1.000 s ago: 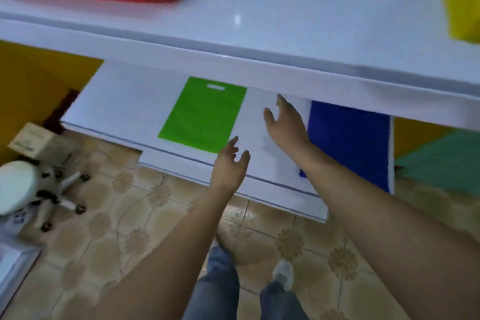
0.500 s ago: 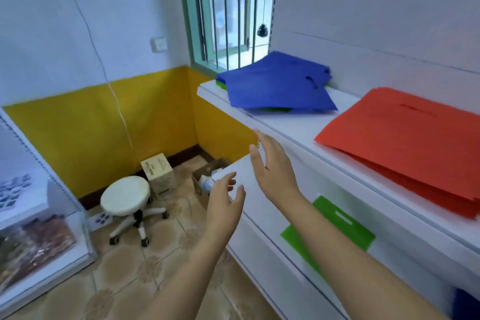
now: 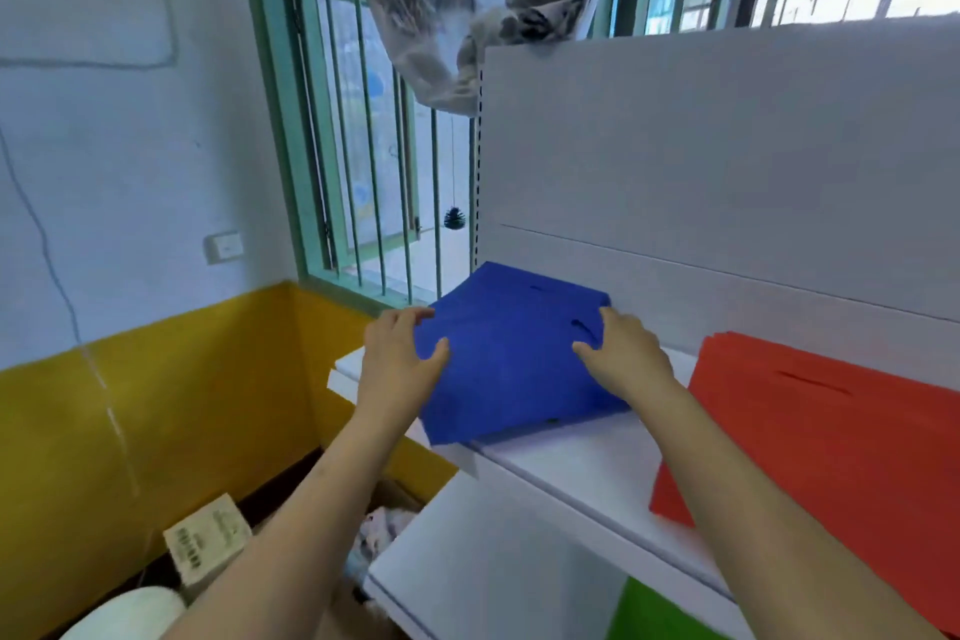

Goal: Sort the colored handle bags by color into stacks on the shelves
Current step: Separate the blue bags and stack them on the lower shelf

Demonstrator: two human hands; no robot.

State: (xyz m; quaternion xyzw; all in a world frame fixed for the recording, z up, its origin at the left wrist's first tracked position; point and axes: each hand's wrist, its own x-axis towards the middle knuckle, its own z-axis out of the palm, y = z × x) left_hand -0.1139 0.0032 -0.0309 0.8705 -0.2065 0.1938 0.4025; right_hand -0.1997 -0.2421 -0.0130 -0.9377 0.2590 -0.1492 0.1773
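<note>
1. On the upper white shelf [image 3: 582, 463], at its left end near the window, lies a pile of blue handle bags [image 3: 511, 359]; its front corner overhangs the shelf edge a little.
2. At the pile's left edge sits the left hand [image 3: 397, 361], fingers spread, fingertips curled over the top edge and thumb lying on the blue fabric; whether it pinches a layer cannot be told.
3. At the pile's right side rests the right hand [image 3: 626, 356], fingers loosely spread flat on the top bag, just beside a dark handle slot [image 3: 583, 326]; it presses down and clasps nothing visible.
4. Right of the blue pile, apart from it on the same shelf, lies a stack of red handle bags [image 3: 831, 437] with its own slot showing.
5. Below, on the lower shelf [image 3: 493, 556], a green bag [image 3: 654, 613] shows at the frame's bottom edge.
6. Behind the shelves stands a white back panel [image 3: 727, 161]; left of it is a barred window [image 3: 363, 146] with a patterned curtain [image 3: 441, 5] draped above.
7. Down on the floor by the yellow wall [image 3: 156, 431] stand a small cardboard box [image 3: 208, 541] and a white stool [image 3: 130, 613].
</note>
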